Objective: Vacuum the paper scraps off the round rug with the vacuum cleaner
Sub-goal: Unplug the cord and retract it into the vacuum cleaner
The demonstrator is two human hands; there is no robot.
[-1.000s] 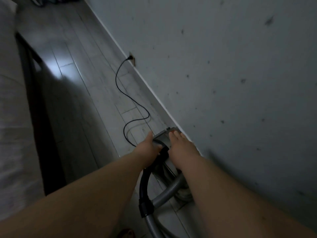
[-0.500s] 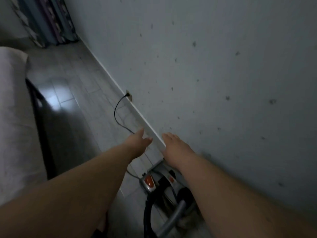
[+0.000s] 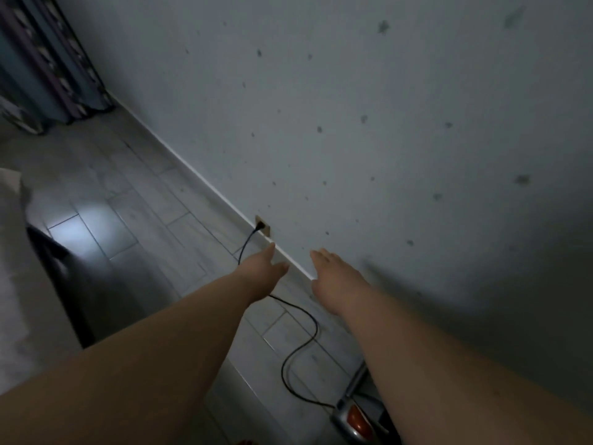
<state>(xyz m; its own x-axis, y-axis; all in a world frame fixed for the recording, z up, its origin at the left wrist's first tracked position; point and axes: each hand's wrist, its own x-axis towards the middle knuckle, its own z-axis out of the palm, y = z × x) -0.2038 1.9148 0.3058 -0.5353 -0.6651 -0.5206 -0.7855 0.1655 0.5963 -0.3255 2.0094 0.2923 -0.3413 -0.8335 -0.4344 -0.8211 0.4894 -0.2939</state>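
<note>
left hand (image 3: 261,271) and right hand (image 3: 333,277) are hovering off the vacuum cleaner (image 3: 354,419) they were touching | fingers relaxed, holding nothing | silver body, orange button, sitting at 5 o'clock

**Dim frame, low contrast, soft all over**

Room is dark with a grey-blue cast. The only bright spot is a pale glare patch on the floor (image 3: 86,232) at left; its source is out of view. Broad soft shadow on the wall (image 3: 353,123) at lower right. Curtain (image 3: 48,59) at top left is smeared. Skirting (image 3: 205,184) line bows toward the edges: wide-angle warp. Vacuum cleaner (image 3: 353,417) at the bottom edge is murky, detail lost.
</note>
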